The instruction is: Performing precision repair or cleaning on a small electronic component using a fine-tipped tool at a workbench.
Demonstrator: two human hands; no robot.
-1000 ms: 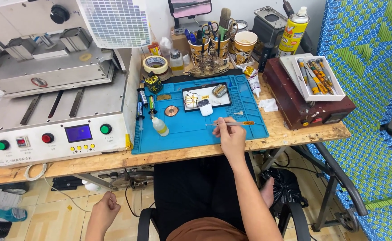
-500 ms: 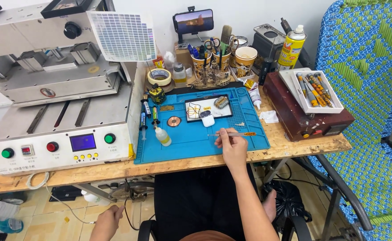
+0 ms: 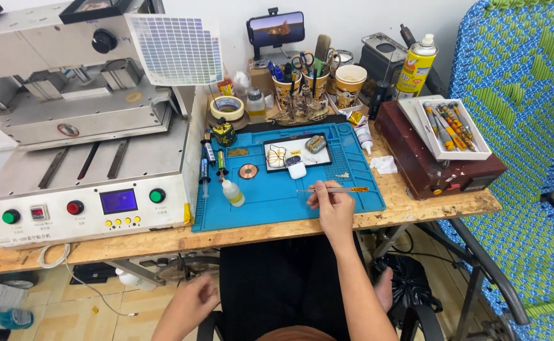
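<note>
- Two hands are showing: the left hand (image 3: pixel 191 306) is hanging low at the near edge, below the wooden table (image 3: pixel 239 235), with its fingers loosely curled and holding nothing.
- The right hand (image 3: pixel 332 205) is resting on the near right part of the blue work mat (image 3: pixel 277 199), its fingers pressed together and pinching a pair of tweezers (image 3: pixel 330 189).
- The tweezers are lying nearly level across the mat, tip pointing left and yellow-marked end pointing right, with the fingertips closing around their middle.
- Just left of the tweezers' tip, a small squeeze bottle (image 3: pixel 232 192) is standing upright on the mat, and a copper-coloured ring (image 3: pixel 248 171) is lying flat a little farther back.
- Beyond the hand, a black tray (image 3: pixel 297 152) is sitting on the mat, carrying small parts and a white piece.
- To the left, a large grey machine (image 3: pixel 81 158) with red and green buttons is filling that side of the table.
- To the right, a dark red box (image 3: pixel 438 167) is bearing a white tray of tools (image 3: pixel 452 126).
- Farthest back, cups of tools (image 3: pixel 315 79), a roll of tape (image 3: pixel 227 108) and a yellow spray can (image 3: pixel 416 63) are standing by the wall.
</note>
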